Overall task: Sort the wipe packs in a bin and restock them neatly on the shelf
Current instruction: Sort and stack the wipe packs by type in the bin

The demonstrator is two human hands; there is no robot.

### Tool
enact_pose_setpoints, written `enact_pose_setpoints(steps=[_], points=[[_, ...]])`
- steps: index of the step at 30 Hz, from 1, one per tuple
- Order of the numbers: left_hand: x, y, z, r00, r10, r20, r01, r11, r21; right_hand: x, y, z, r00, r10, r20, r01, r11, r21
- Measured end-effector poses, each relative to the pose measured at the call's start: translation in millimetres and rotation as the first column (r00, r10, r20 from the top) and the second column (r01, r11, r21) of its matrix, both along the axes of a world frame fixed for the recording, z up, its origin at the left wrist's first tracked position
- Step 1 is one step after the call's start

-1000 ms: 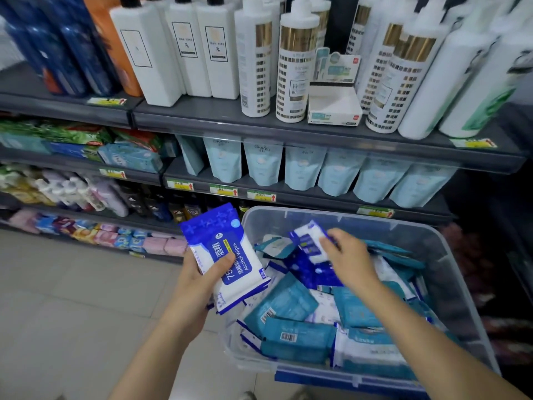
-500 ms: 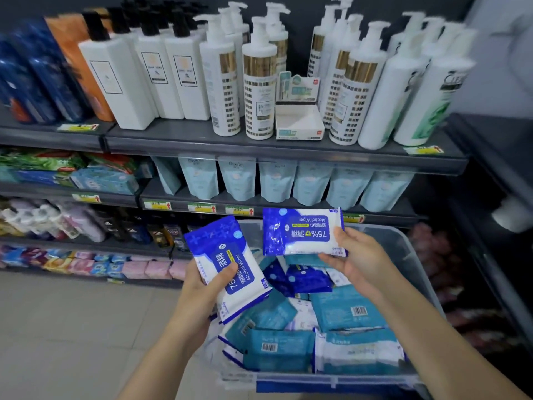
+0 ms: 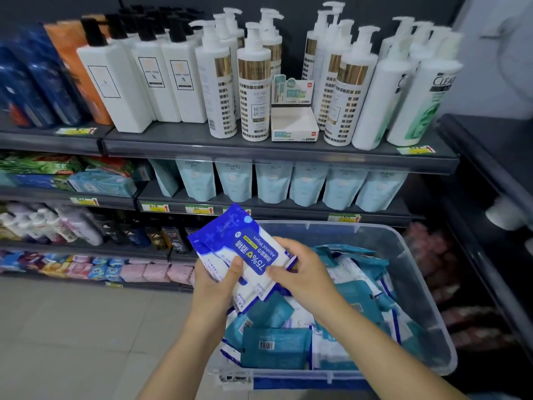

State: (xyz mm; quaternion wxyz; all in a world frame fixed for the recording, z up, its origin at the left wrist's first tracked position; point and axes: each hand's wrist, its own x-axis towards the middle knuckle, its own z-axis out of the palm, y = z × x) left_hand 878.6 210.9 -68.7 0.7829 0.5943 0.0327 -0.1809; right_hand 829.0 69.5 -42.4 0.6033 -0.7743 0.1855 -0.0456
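Two blue-and-white alcohol wipe packs (image 3: pixel 245 249) lie stacked one on the other above the near left corner of a clear plastic bin (image 3: pixel 403 249). My left hand (image 3: pixel 216 281) grips the stack from below with its thumb across the front. My right hand (image 3: pixel 302 275) holds the stack's right edge with curled fingers. Inside the bin lie several teal wipe packs (image 3: pixel 277 347) mixed with more blue-and-white ones, some with barcodes facing up.
Dark shelves (image 3: pixel 259 151) stand behind the bin. White pump bottles (image 3: pixel 253 82) and a small open white carton (image 3: pixel 294 122) fill the top shelf, pale blue refill pouches (image 3: pixel 305 183) the one below. Lower left shelves hold small bottles and pink packs. Grey floor tiles (image 3: pixel 72 342) lie at left.
My right hand lifted a blue pack out of the bin, carried it left and laid it onto the pack in my left hand. Both hands now hold the stack together.
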Motion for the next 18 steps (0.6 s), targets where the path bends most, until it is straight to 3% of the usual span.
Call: enact_pose_setpoints(steps=[3, 8, 10, 12, 14, 18], points=[[4, 3, 2, 1.0, 0.018, -0.022, -0.018, 1.0, -0.01, 3, 6, -1, 0.999, 0.044, 0.004, -0.044, 0.992, -0.116], [12, 20, 0, 0.997, 0.041, -0.06, -0.042, 0.999, -0.009, 13, -10, -9, 0.996, 0.087, -0.01, -0.087, 0.991, -0.105], [17, 30, -2, 0.995, 0.07, -0.073, -0.071, 0.997, -0.006, 13, -30, -26, 0.995, 0.033, -0.097, -0.05, 0.984, -0.172], [22, 39, -5, 0.991, 0.104, -0.086, -0.105, 0.995, -0.005, 7, -47, -48, 0.959, 0.027, -0.282, -0.108, 0.955, -0.278], [25, 48, -7, 0.987, 0.131, -0.093, -0.132, 0.991, -0.002, 0, -54, -69, 0.897, 0.071, -0.437, -0.262, 0.88, -0.396], [30, 58, -10, 0.982, 0.16, -0.104, -0.16, 0.987, 0.007, -7, -51, -92, 0.783, 0.204, -0.587, -0.57, 0.613, -0.547]])
